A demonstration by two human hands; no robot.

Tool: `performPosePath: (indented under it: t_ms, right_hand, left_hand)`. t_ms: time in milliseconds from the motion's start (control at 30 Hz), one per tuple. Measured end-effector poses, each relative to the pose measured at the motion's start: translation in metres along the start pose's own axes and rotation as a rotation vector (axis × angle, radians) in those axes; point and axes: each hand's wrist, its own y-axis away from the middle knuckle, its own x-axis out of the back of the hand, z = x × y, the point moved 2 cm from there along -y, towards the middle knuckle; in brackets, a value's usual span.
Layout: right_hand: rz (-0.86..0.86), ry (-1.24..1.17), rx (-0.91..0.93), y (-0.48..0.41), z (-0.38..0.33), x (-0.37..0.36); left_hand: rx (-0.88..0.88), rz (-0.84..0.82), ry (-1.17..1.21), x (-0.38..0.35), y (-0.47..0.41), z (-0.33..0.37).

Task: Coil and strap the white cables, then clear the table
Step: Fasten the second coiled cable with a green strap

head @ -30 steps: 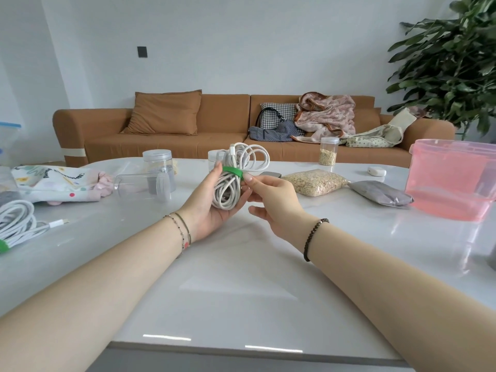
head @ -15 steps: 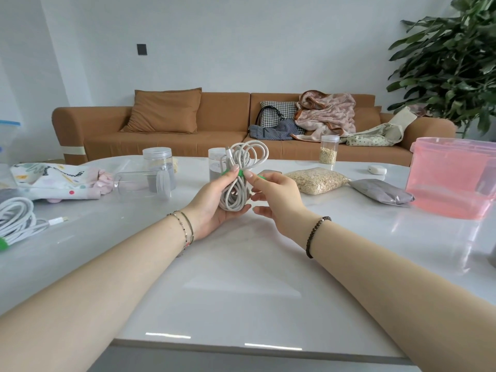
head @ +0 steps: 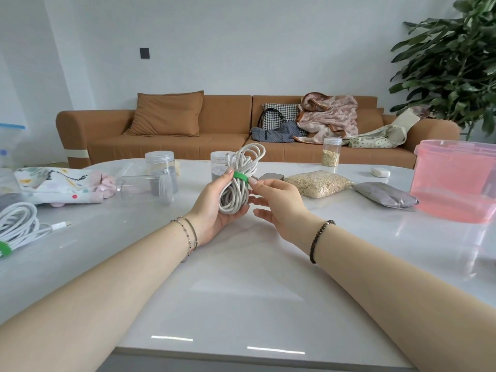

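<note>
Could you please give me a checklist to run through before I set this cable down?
1. Coil held: ok, the left hand grips the coiled cable.
2. Strap placed: ok, the green strap circles the coil's middle.
3. Strap fastened: cannot tell; the right hand pinches its end.
4. Loops tidy: not ok, the upper loops splay above the strap.
5. Earlier bundle: ok, the other cable lies strapped at the left of the table.

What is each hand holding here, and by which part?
The left hand grips the coiled white cable round its lower half; the right hand pinches the green strap at its end.
</note>
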Motion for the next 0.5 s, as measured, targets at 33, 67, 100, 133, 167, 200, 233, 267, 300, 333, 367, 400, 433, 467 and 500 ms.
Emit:
performPosePath:
  t_ms: [33, 67, 100, 133, 167, 200, 233, 267, 300, 333, 367, 400, 433, 467, 500]
  right_hand:
    - [0.004, 0.019, 0.0, 0.0001, 0.0002, 0.0001]
    - [0.01, 0.037, -0.002, -0.0003, 0.0006, 0.0002]
    - [0.017, 0.05, -0.006, -0.0004, 0.0018, 0.0006]
    - [0.022, 0.055, -0.01, -0.0009, 0.0021, 0.0007]
    - [0.025, 0.053, -0.016, -0.001, 0.0032, 0.0008]
    - [0.027, 0.047, -0.023, -0.0012, 0.0038, 0.0008]
    - [0.026, 0.043, -0.03, -0.0011, 0.0042, 0.0009]
    - [0.024, 0.042, -0.033, -0.0011, 0.0043, 0.0011]
    - [0.02, 0.045, -0.034, -0.0014, 0.0042, 0.0012]
    - [0.018, 0.049, -0.034, -0.0016, 0.0043, 0.0014]
    - [0.02, 0.056, -0.032, -0.0018, 0.0044, 0.0016]
    - [0.025, 0.066, -0.025, -0.0021, 0.0045, 0.0021]
    - [0.035, 0.083, -0.015, -0.0022, 0.0045, 0.0024]
    - [0.051, 0.107, 0.001, -0.0025, 0.0045, 0.003]
    - [0.069, 0.132, 0.022, -0.0024, 0.0038, 0.0039]
  left_hand:
    - [0.004, 0.004, 0.001, 0.0002, 0.0003, 0.0003]
    - [0.01, 0.006, 0.0, 0.0, 0.0008, 0.0007]
    - [0.019, 0.006, 0.0, -0.0001, 0.0017, 0.0]
    - [0.029, 0.004, -0.001, -0.0004, 0.0021, 0.0003]
    - [0.037, 0.005, -0.003, -0.0003, 0.0021, -0.0006]
    - [0.043, 0.008, -0.007, -0.0001, 0.0019, -0.0009]
    - [0.045, 0.009, -0.01, 0.0003, 0.0017, -0.0014]
    - [0.043, 0.007, -0.013, 0.0007, 0.0017, -0.0015]
    - [0.039, -0.001, -0.017, 0.0005, 0.0016, -0.0013]
    - [0.035, -0.015, -0.028, 0.0, 0.0016, -0.0009]
    - [0.03, -0.028, -0.047, -0.0004, 0.0018, -0.0005]
    - [0.022, -0.041, -0.069, -0.0009, 0.0017, -0.0002]
    - [0.015, -0.051, -0.088, -0.0009, 0.0017, 0.0001]
    - [0.01, -0.061, -0.103, -0.0006, 0.0016, 0.0003]
    - [0.008, -0.076, -0.122, -0.0009, 0.0018, 0.0005]
